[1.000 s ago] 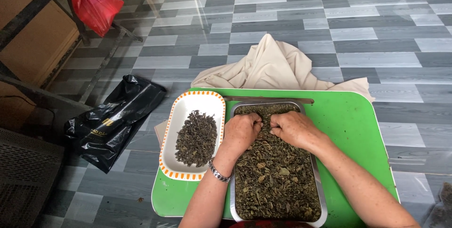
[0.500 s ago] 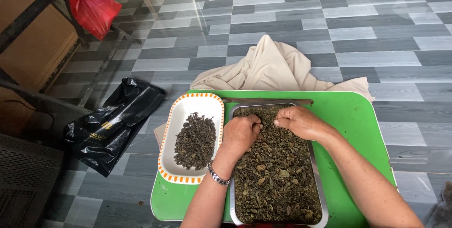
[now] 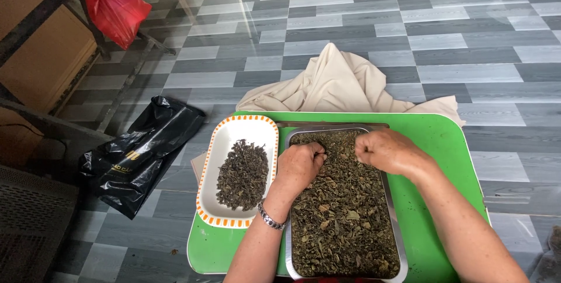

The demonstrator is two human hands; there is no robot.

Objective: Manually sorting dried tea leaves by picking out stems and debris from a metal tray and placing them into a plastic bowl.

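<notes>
Grips both curled, pinching among dried tea leaves: left hand and right hand at far end of steel tray, long axis near-to-far; white dish just left, nearer left hand.

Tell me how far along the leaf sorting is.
Done so far: a modest heap of dark dried leaves sits in the white dish with the orange rim. In hand: the left hand and the right hand both rest curled in the far end of the metal tray, picking among the leaves. Left: the tray is full nearly edge to edge, far more than the dish holds, so most remains.
</notes>
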